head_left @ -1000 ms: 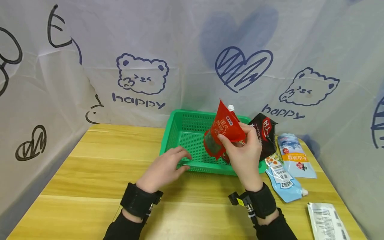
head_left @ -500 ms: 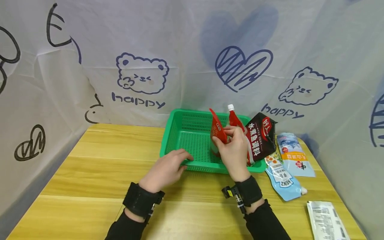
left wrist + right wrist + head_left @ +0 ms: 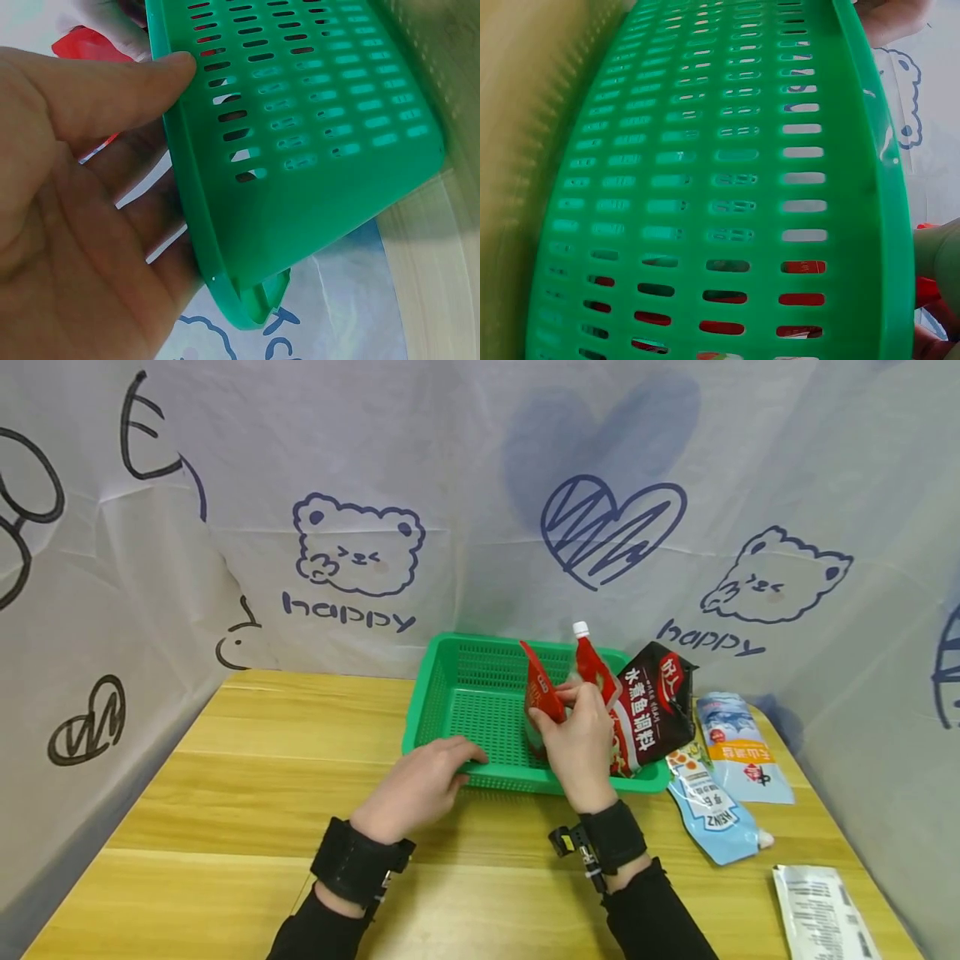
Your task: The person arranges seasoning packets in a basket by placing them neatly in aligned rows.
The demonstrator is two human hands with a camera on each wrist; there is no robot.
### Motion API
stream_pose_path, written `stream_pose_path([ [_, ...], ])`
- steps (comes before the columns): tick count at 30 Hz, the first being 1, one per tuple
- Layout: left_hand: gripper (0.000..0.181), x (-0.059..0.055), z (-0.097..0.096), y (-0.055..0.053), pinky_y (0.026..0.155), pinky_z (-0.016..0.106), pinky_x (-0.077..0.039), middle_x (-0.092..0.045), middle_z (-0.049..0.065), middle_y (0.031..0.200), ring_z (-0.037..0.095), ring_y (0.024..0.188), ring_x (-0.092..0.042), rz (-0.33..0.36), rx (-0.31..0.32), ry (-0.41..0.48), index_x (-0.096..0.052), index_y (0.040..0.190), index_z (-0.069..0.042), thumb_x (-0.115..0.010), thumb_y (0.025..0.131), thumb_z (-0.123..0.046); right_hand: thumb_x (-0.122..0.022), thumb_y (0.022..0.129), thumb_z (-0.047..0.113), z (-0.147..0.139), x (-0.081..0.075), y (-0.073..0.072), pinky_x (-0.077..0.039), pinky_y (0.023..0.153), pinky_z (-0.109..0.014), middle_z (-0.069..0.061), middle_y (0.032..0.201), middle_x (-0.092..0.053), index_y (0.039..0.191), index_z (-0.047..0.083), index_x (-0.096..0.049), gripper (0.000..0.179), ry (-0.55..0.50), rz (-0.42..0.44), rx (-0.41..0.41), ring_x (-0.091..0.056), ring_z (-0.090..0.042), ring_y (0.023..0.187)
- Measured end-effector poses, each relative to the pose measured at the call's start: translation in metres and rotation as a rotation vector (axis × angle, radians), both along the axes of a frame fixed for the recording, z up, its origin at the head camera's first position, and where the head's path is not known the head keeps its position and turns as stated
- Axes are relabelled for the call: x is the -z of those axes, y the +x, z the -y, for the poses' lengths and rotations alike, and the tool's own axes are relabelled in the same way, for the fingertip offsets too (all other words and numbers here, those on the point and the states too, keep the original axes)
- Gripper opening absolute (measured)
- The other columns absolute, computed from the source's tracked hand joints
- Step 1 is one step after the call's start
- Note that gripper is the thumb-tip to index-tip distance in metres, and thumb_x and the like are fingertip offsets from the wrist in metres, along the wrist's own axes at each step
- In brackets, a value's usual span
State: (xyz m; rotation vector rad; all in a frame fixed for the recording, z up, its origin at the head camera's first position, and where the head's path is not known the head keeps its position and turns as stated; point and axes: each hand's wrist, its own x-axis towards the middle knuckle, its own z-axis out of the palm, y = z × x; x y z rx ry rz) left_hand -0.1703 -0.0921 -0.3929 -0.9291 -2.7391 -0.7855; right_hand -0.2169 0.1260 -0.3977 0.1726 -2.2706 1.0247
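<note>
A green plastic basket (image 3: 422, 693) stands against the back curtain. My left hand (image 3: 416, 785) holds its front rim at the left; in the left wrist view the thumb (image 3: 142, 86) lies on the outer wall and the fingers reach over the rim. With my right hand (image 3: 579, 743) I pinch a red pouch (image 3: 542, 687) by its upper part, its lower part down inside the basket. Right of it, a red pouch with a white spout cap (image 3: 591, 664) leans in the basket. A black and red seasoning bag (image 3: 652, 710) tilts over the right end.
Right of the basket lie a light blue Heinz squeeze pouch (image 3: 716, 818) and a blue, white and orange bag (image 3: 746, 752). A silver-white packet (image 3: 823, 910) lies near the table's right edge. A white curtain with drawings (image 3: 480, 510) hangs behind the wooden table (image 3: 247, 793).
My right hand has lowered the red pouch into the basket and shifted left, turning the pouch edge-on. My left hand has closed onto the front rim.
</note>
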Motion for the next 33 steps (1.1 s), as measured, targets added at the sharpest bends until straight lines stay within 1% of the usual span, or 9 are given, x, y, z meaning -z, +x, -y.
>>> stream_pose_path([
  [2, 0.031, 0.0, 0.0, 0.0, 0.098, 0.04, -0.057, -0.073, 0.007, 0.121, 0.027, 0.115, -0.069, -0.002, 0.001, 0.001, -0.073, 0.119, -0.006, -0.073, 0.091, 0.007, -0.088, 0.084, 0.009, 0.0, 0.0, -0.001, -0.058, 0.082, -0.055, -0.021, 0.116, -0.065, 0.111, -0.002, -0.058, 0.041, -0.006, 0.014, 0.001, -0.067, -0.042, 0.101],
  [5, 0.031, 0.0, 0.0, 0.0, 0.098, 0.04, -0.057, -0.073, 0.007, 0.12, 0.027, 0.114, -0.069, -0.006, 0.0, 0.002, -0.073, 0.119, -0.006, -0.073, 0.091, 0.007, -0.083, 0.089, 0.009, -0.001, 0.0, -0.001, -0.058, 0.078, -0.054, -0.023, 0.117, -0.066, 0.119, -0.003, -0.055, 0.042, -0.013, 0.051, -0.001, -0.069, -0.041, 0.094],
  [9, 0.03, 0.001, 0.0, 0.0, 0.096, 0.04, -0.058, -0.073, 0.007, 0.119, 0.026, 0.112, -0.069, -0.011, 0.0, 0.004, -0.073, 0.118, -0.006, -0.073, 0.091, 0.007, -0.074, 0.094, 0.008, -0.001, 0.0, -0.001, -0.051, 0.066, -0.046, -0.025, 0.122, -0.067, 0.131, -0.003, -0.052, 0.044, -0.036, 0.101, -0.014, -0.066, -0.037, 0.078],
  [11, 0.031, 0.001, 0.0, 0.0, 0.095, 0.04, -0.058, -0.073, 0.006, 0.118, 0.026, 0.112, -0.069, -0.014, 0.0, 0.004, -0.073, 0.119, -0.007, -0.073, 0.091, 0.007, -0.071, 0.095, 0.007, -0.002, 0.0, -0.001, -0.049, 0.063, -0.042, -0.024, 0.126, -0.066, 0.135, -0.003, -0.051, 0.046, -0.043, 0.113, -0.022, -0.064, -0.035, 0.076],
  [12, 0.031, 0.001, 0.0, 0.0, 0.095, 0.04, -0.058, -0.073, 0.006, 0.118, 0.026, 0.111, -0.069, -0.015, -0.001, 0.005, -0.073, 0.119, -0.007, -0.073, 0.091, 0.007, -0.071, 0.096, 0.007, -0.002, 0.001, -0.001, -0.051, 0.064, -0.042, -0.024, 0.129, -0.065, 0.137, -0.003, -0.05, 0.047, -0.047, 0.115, -0.027, -0.065, -0.035, 0.078],
  [15, 0.031, 0.002, 0.0, 0.0, 0.095, 0.04, -0.058, -0.073, 0.006, 0.118, 0.026, 0.112, -0.069, -0.013, -0.005, 0.003, -0.073, 0.119, -0.007, -0.073, 0.091, 0.007, -0.072, 0.097, 0.009, -0.003, 0.001, 0.0, -0.06, 0.073, -0.046, -0.023, 0.131, -0.064, 0.139, -0.002, -0.05, 0.049, -0.043, 0.107, -0.027, -0.069, -0.037, 0.091],
  [18, 0.031, 0.002, -0.001, 0.0, 0.095, 0.041, -0.058, -0.073, 0.006, 0.118, 0.026, 0.112, -0.069, -0.002, -0.009, 0.001, -0.073, 0.119, -0.007, -0.073, 0.092, 0.006, -0.075, 0.097, 0.012, -0.003, 0.0, 0.0, -0.061, 0.081, -0.052, -0.023, 0.129, -0.064, 0.14, -0.002, -0.05, 0.052, -0.032, 0.091, -0.012, -0.07, -0.038, 0.098],
  [26, 0.03, 0.002, -0.002, 0.0, 0.096, 0.042, -0.057, -0.073, 0.007, 0.121, 0.027, 0.114, -0.069, 0.007, -0.006, -0.001, -0.072, 0.121, -0.007, -0.072, 0.093, 0.005, -0.079, 0.095, 0.022, -0.005, -0.002, 0.007, -0.059, 0.078, -0.051, -0.021, 0.128, -0.066, 0.142, 0.002, -0.05, 0.058, -0.031, 0.105, 0.02, -0.071, -0.036, 0.095],
  [33, 0.03, 0.001, -0.002, 0.0, 0.096, 0.043, -0.058, -0.073, 0.007, 0.121, 0.028, 0.114, -0.069, 0.008, -0.01, -0.002, -0.072, 0.121, -0.007, -0.071, 0.094, 0.006, -0.078, 0.095, 0.021, -0.007, -0.003, 0.012, -0.06, 0.081, -0.051, -0.022, 0.132, -0.067, 0.145, 0.001, -0.05, 0.06, -0.035, 0.099, 0.004, -0.07, -0.037, 0.099],
])
